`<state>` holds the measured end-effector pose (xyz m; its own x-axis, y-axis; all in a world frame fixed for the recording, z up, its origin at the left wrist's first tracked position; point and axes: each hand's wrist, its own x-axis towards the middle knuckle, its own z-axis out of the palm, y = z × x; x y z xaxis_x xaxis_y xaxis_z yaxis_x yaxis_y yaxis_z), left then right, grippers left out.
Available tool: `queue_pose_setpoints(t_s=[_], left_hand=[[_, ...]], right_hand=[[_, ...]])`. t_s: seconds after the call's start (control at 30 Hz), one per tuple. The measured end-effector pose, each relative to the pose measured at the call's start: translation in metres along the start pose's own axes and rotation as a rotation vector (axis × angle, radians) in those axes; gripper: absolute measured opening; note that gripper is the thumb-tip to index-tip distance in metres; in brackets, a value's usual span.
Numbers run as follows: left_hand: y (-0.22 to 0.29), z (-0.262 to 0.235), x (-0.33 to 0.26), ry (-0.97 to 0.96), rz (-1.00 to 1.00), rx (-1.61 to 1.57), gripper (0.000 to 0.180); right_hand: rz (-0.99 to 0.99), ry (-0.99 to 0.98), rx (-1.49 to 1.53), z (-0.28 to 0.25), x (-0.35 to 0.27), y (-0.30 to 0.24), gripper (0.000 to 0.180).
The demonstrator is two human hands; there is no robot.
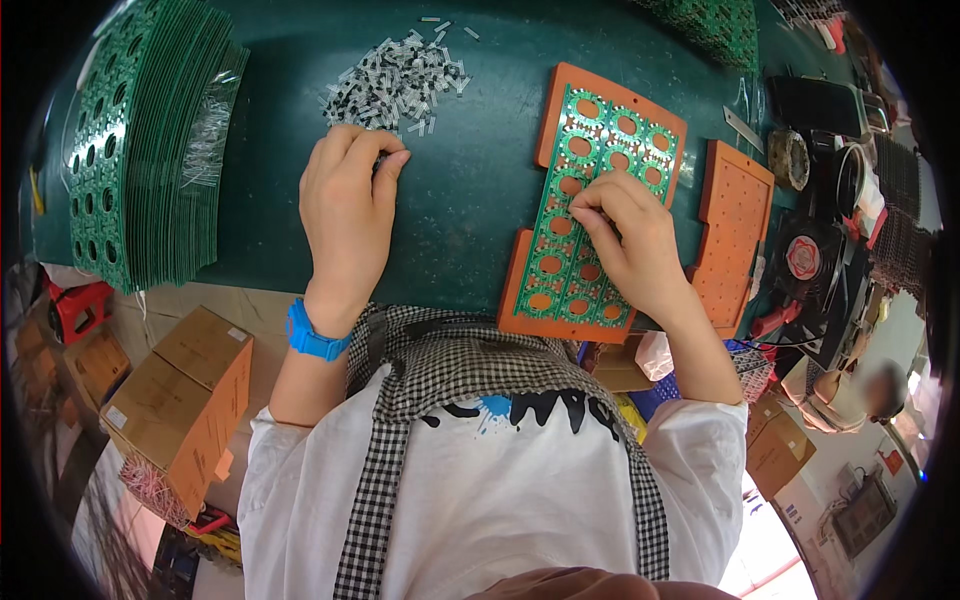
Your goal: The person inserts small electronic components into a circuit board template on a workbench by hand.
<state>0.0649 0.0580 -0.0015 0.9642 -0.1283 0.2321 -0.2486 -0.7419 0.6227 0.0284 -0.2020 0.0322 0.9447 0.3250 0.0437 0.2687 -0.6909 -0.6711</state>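
My left hand (349, 190), with a blue watch at the wrist, rests on the green table at the near edge of a pile of small clear-and-black parts (400, 82). Its thumb and fingers are closed together; whatever they hold is hidden. A green circuit board panel (563, 205) with rows of oval holes lies in an orange fixture tray (515, 285). Over the panel's middle, my right hand (630, 230) has thumb and index finger pinched at the board surface. Anything between those fingertips is too small to make out.
Green boards (160, 150) stand stacked on edge at the far left. Another orange fixture (735, 230) lies right of the panel, near a black device with a fan-like disc (803, 257). More boards (715, 25) sit at the back. Cardboard boxes (175, 375) stand below left.
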Motion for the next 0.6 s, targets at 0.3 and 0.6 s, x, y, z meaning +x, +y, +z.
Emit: queue_pose_setpoints(t_s=[0.3,0.6], left_hand=[[-0.002,-0.005,-0.005,-0.050,0.072,-0.034,0.022],[-0.007,-0.011,-0.009,-0.020,0.006,-0.004,0.012]], right_hand=[[-0.067,0.157,-0.107,0.015,-0.007,0.001,0.012],[-0.038,0.120,-0.109,0.007,-0.015,-0.003,0.021]])
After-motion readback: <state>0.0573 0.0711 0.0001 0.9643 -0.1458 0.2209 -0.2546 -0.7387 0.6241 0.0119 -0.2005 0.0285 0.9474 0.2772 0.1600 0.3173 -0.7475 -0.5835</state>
